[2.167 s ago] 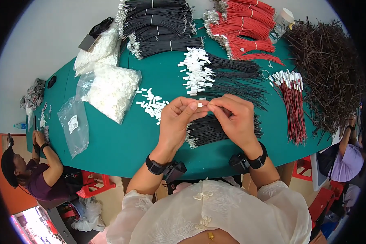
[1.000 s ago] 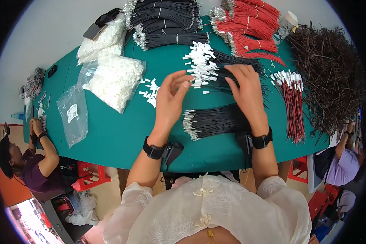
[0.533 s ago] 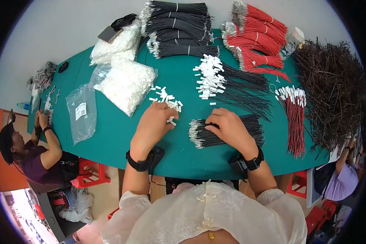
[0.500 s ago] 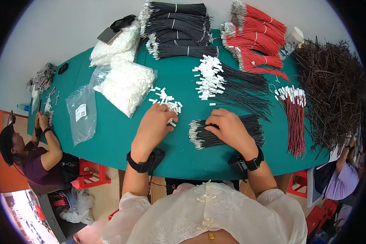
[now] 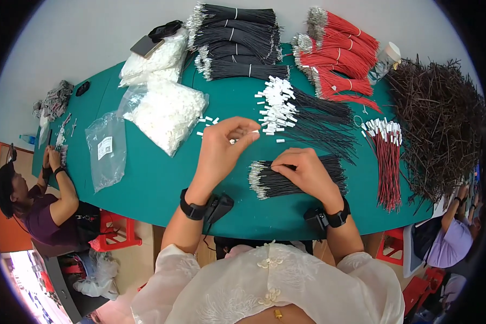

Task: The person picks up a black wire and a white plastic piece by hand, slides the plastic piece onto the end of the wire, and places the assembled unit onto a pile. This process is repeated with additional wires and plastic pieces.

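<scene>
My left hand (image 5: 227, 141) is raised over the table, thumb and forefinger pinching a small white plastic connector housing (image 5: 255, 132). Loose white housings (image 5: 210, 120) lie on the table behind that hand, partly hidden by it. Over a bundle of black wires (image 5: 329, 175) rests my right hand (image 5: 302, 166), its thumb and fingertips closed on a black wire near the bundle's silvery terminal ends (image 5: 257, 178). Beyond it, a pile of black wires (image 5: 324, 127) carries white housings (image 5: 277, 108) on the left ends.
Bags of white housings (image 5: 164, 116) and a flat clear bag (image 5: 107, 151) lie left. Black bundles (image 5: 243, 46) and red bundles (image 5: 340, 54) stack behind. Red wires with white housings (image 5: 387, 167) and a dark wire heap (image 5: 437, 124) are right. A person (image 5: 43, 200) sits at left.
My left hand has lifted from the loose housings and moved right, with a white housing now between thumb and forefinger. My right hand stays at the black bundle, fingertips drawn into a pinch.
</scene>
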